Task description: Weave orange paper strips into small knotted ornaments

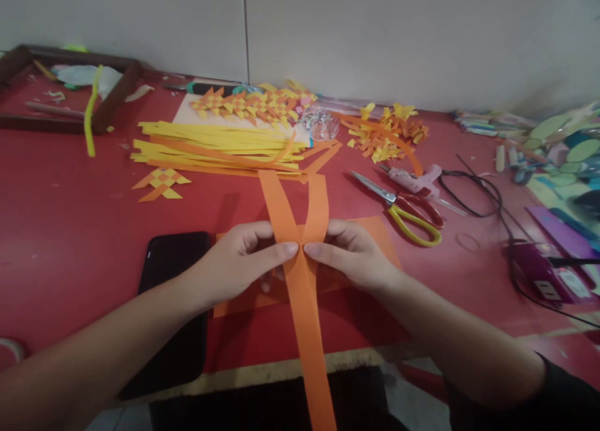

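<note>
Between my hands is an orange paper strip (304, 306), parted at its far end into two tails like a Y, its lower end hanging over the table edge. My left hand (248, 253) pinches it from the left at the fork, thumb on top. From the right, my right hand (349, 253) grips the same spot, the two thumb tips nearly meeting. Beneath my hands lies a flat orange paper sheet (375, 237). By my left wrist rests a black phone (175, 256). Scissors (398, 209) with red and yellow handles lie beyond my right hand.
Yellow paper strips (220, 140) are piled at the back, near a woven paper fish (163, 184). Folded paper pieces (387, 131) and a pink glue gun (417, 178) lie back right. A brown frame (112, 100) stands far left; a purple device (544, 272) with a cable sits right.
</note>
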The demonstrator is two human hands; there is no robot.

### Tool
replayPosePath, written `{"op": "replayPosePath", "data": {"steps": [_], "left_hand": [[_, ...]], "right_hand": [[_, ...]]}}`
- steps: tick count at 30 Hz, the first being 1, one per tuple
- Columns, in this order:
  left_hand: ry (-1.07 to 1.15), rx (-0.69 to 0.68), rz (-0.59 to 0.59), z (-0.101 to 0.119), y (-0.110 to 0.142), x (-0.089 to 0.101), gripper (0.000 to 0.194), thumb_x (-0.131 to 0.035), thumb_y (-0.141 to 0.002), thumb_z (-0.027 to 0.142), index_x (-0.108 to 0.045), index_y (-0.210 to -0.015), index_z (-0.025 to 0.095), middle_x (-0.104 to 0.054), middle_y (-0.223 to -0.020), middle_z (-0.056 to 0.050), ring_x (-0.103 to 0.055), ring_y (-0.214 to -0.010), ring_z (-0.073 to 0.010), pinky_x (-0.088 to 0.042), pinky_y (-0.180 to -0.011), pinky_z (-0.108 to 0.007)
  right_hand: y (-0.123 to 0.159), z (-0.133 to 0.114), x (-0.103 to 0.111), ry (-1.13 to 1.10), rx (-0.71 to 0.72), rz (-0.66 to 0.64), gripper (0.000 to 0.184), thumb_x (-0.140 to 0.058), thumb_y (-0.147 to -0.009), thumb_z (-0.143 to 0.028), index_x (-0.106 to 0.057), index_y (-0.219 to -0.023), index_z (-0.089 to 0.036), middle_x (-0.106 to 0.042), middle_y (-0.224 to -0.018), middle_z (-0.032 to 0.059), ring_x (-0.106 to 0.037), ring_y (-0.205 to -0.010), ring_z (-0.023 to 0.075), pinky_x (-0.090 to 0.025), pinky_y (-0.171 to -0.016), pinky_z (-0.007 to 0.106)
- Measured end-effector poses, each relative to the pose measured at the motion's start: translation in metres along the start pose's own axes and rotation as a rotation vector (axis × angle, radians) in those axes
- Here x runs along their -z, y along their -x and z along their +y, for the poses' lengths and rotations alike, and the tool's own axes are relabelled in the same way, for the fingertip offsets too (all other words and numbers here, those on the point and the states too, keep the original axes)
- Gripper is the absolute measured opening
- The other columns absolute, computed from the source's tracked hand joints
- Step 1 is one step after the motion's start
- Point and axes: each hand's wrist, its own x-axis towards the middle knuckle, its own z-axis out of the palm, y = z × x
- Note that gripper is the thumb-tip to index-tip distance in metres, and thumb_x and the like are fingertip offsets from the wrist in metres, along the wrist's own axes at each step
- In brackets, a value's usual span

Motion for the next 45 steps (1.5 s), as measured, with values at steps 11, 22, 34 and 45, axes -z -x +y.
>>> {"op": "replayPosePath", "data": {"steps": [11, 22, 34, 45], "left_hand": [[0.005, 0.048, -0.056, 0.0029, 0.0018, 0.0, 0.022, -0.065, -0.087, 0.035, -0.07, -0.084, 0.014, -0.067, -0.067, 0.0, -0.06, -0.057, -0.0088, -0.051, -0.055, -0.018], [-0.059, 0.011, 0.008, -0.0001, 0.0016, 0.0022, 0.02, -0.067, -0.086, 0.034, -0.07, -0.092, 0.016, -0.064, -0.07, 0.002, -0.06, -0.056, -0.0079, -0.052, -0.049, -0.016], [-0.033, 0.012, -0.048, 0.0031, 0.0012, -0.0006, 0.029, -0.069, -0.083, 0.042, -0.07, -0.079, 0.014, -0.067, -0.066, -0.001, -0.058, -0.055, -0.0103, -0.049, -0.052, -0.02], [-0.126, -0.006, -0.025, 0.0001, 0.0026, 0.0019, 0.021, -0.069, -0.084, 0.035, -0.072, -0.09, 0.016, -0.068, -0.077, -0.001, -0.059, -0.057, -0.009, -0.051, -0.049, -0.017]], "right_hand": [[0.0007, 0.0016, 0.0015, -0.014, -0.009, 0.13, 0.015, -0.078, -0.078, -0.032, -0.076, -0.087, -0.02, -0.074, -0.075, 0.0015, -0.067, -0.066, 0.0128, -0.057, -0.067, 0.024], [0.0028, -0.0012, 0.0013, 0.025, -0.096, 0.048, 0.022, -0.078, -0.077, -0.035, -0.068, -0.076, -0.015, -0.069, -0.067, 0.001, -0.061, -0.057, 0.0105, -0.051, -0.055, 0.023], [0.0007, 0.001, 0.0002, 0.038, -0.008, 0.179, 0.02, -0.079, -0.076, -0.036, -0.071, -0.077, -0.017, -0.069, -0.068, 0.0005, -0.06, -0.055, 0.0096, -0.05, -0.052, 0.02], [0.0012, -0.0025, 0.0006, 0.142, -0.025, 0.033, 0.025, -0.078, -0.076, -0.036, -0.067, -0.067, -0.016, -0.065, -0.062, 0.0003, -0.056, -0.052, 0.0091, -0.047, -0.048, 0.02]]}}
